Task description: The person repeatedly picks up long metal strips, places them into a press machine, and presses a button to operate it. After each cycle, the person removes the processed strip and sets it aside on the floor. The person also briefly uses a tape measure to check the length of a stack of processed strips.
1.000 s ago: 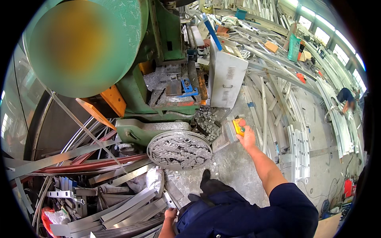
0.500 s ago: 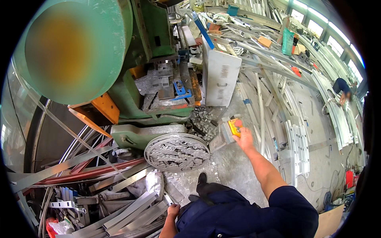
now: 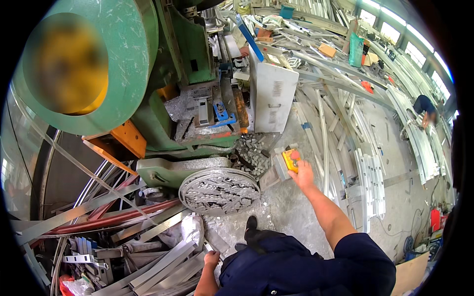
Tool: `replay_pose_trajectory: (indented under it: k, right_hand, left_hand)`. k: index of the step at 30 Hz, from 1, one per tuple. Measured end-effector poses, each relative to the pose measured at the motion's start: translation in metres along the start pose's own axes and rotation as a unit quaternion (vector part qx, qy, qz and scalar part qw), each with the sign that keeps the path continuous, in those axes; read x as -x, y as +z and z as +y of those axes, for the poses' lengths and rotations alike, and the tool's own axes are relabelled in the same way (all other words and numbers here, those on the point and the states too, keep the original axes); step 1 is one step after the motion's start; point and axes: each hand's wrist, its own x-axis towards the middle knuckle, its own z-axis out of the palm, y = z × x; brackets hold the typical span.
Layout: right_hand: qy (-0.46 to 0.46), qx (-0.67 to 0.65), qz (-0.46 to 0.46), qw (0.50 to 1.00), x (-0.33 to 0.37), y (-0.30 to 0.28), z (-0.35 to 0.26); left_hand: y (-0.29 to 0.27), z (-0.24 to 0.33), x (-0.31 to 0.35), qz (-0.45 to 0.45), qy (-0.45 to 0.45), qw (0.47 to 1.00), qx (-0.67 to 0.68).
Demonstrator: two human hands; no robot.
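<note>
Atop a grey metal stand (image 3: 277,167) sits a yellow box-shaped control (image 3: 288,161), touched by the right hand (image 3: 304,174); near long silver metal profiles (image 3: 165,265) hangs the left hand (image 3: 212,257); whether either grips, I cannot tell. Ahead stands a green press (image 3: 193,55).

A green basket (image 3: 356,51) stands near a tan box (image 3: 327,50) among metal strips (image 3: 345,88) (1 blue bin (image 3: 286,12) sits farther back). At right, 1 person (image 3: 423,105) bends over long pale bars (image 3: 416,140); below, a red object (image 3: 435,220) stands near a brown board (image 3: 411,273).
</note>
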Motion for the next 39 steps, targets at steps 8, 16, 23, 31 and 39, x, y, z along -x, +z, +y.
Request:
replay_pose_trajectory:
  k: [8, 16, 23, 31, 39]
  right_hand:
    - [0.002, -0.004, 0.004, 1.000, 0.001, 0.000, -0.001]
    - [-0.002, -0.006, 0.014, 1.000, 0.003, 0.002, 0.001]
    - [-0.001, -0.010, 0.014, 1.000, 0.002, -0.001, -0.004]
    - [0.006, -0.011, 0.016, 1.000, 0.004, -0.002, -0.001]
    - [-0.010, -0.094, 0.060, 0.994, 0.013, 0.001, -0.001]
  left_hand:
    - [0.006, 0.000, 0.012, -0.005, 0.013, 1.000, -0.019]
    - [0.004, 0.006, 0.032, -0.012, 0.013, 0.999, -0.032]
    - [0.006, -0.014, 0.008, -0.023, 0.000, 1.000, -0.010]
    - [0.003, 0.002, 0.007, -0.031, 0.001, 0.999, -0.033]
    - [-0.059, 0.052, -0.042, -0.016, 0.024, 0.999, -0.023]
